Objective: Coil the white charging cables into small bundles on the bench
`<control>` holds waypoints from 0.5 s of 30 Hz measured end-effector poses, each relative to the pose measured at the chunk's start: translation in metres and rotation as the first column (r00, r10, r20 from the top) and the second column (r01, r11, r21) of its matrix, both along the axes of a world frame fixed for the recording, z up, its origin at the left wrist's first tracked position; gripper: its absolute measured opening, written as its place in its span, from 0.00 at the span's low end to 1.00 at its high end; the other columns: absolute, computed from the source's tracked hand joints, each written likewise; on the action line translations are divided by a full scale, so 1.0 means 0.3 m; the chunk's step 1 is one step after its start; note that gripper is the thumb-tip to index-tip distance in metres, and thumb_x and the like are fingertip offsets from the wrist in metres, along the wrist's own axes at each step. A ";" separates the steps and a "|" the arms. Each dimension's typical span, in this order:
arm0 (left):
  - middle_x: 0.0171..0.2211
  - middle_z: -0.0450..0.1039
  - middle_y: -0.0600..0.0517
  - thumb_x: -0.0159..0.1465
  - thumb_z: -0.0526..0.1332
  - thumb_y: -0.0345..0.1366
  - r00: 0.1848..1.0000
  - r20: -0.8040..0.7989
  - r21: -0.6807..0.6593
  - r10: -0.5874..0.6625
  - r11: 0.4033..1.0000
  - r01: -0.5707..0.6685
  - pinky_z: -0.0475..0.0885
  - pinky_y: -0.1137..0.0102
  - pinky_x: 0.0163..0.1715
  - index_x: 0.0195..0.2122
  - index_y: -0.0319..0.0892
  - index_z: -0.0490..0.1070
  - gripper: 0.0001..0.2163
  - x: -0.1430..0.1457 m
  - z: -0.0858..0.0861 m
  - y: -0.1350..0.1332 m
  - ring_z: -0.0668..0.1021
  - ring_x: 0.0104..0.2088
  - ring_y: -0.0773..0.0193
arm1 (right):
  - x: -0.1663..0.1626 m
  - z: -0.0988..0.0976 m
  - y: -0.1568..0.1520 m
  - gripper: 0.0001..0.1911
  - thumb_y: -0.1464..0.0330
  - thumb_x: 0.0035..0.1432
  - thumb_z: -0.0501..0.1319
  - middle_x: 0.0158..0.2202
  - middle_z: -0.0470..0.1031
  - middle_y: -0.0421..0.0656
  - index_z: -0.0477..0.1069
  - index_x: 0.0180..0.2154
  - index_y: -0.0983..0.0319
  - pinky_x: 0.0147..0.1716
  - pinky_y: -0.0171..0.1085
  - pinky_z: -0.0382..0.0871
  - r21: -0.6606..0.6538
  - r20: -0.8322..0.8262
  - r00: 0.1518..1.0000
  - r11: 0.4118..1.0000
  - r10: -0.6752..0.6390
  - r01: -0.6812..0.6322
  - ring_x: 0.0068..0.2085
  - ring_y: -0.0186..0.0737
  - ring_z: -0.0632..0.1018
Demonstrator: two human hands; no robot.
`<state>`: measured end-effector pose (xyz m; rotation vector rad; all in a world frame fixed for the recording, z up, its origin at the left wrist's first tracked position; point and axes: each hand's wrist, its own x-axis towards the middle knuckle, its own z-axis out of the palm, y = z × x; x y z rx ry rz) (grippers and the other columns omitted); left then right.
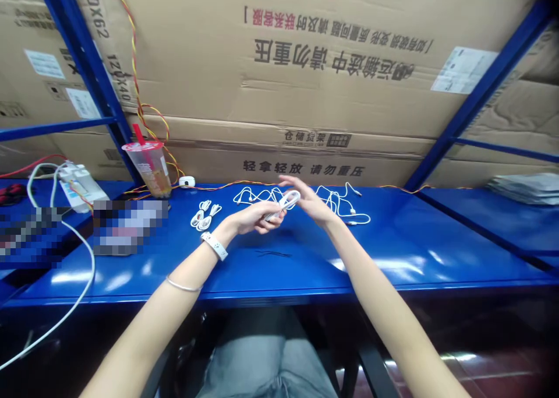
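My left hand [257,217] is closed round a coiled white cable [286,201], held just above the blue table [393,252]. My right hand [308,199] is at the coil's right end, fingers partly spread and touching it. Two bundled white cables [204,215] lie on the table to the left of my hands. Loose white cables [255,195] lie behind my hands, and another loose white cable [345,203] lies to the right. A white band is on my left wrist, a thin bracelet further up the forearm.
A plastic cup with a red straw [148,166] stands at the back left, beside a white power strip [81,185]. A long white cord [82,252] hangs off the left edge. Cardboard boxes [332,77] and blue shelf posts [91,77] stand behind. Stacked papers [528,187] lie far right.
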<state>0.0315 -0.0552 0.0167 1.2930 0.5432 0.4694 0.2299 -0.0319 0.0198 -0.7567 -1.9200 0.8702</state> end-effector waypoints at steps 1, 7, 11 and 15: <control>0.22 0.47 0.59 0.62 0.57 0.44 1.000 -0.003 -0.005 -0.025 1.000 0.025 0.43 0.81 0.13 0.30 0.39 0.62 0.12 0.003 0.002 -0.005 0.49 0.17 0.78 | -0.007 -0.002 -0.005 0.21 0.64 0.55 0.58 0.53 0.68 0.45 0.67 0.52 0.57 0.47 0.38 0.65 0.041 0.059 0.997 0.998 0.054 -0.057 0.49 0.41 0.70; 0.22 0.45 0.60 0.62 0.56 0.45 1.000 0.029 0.047 -0.005 0.999 0.004 0.42 0.80 0.14 0.30 0.39 0.61 0.13 -0.009 0.011 0.002 0.48 0.17 0.77 | -0.043 -0.023 -0.011 0.10 0.65 0.57 0.56 0.34 0.76 0.44 0.74 0.33 0.62 0.41 0.38 0.66 0.165 0.189 0.981 0.986 -0.047 0.015 0.37 0.41 0.75; 0.22 0.47 0.60 0.63 0.55 0.45 0.990 0.017 0.162 0.140 0.977 -0.141 0.42 0.80 0.15 0.30 0.40 0.60 0.13 -0.033 0.004 0.026 0.49 0.17 0.77 | -0.054 -0.028 -0.021 0.14 0.68 0.60 0.52 0.22 0.73 0.41 0.75 0.32 0.63 0.32 0.34 0.62 0.282 0.302 0.930 0.952 -0.207 0.121 0.25 0.37 0.72; 0.23 0.51 0.58 0.64 0.53 0.47 0.957 -0.063 0.372 0.282 0.897 -0.240 0.46 0.78 0.15 0.32 0.41 0.61 0.13 -0.030 -0.024 0.048 0.53 0.17 0.76 | -0.061 -0.033 -0.028 0.14 0.68 0.62 0.52 0.26 0.75 0.43 0.76 0.34 0.62 0.31 0.33 0.59 0.397 0.385 0.875 0.908 -0.295 0.132 0.27 0.37 0.72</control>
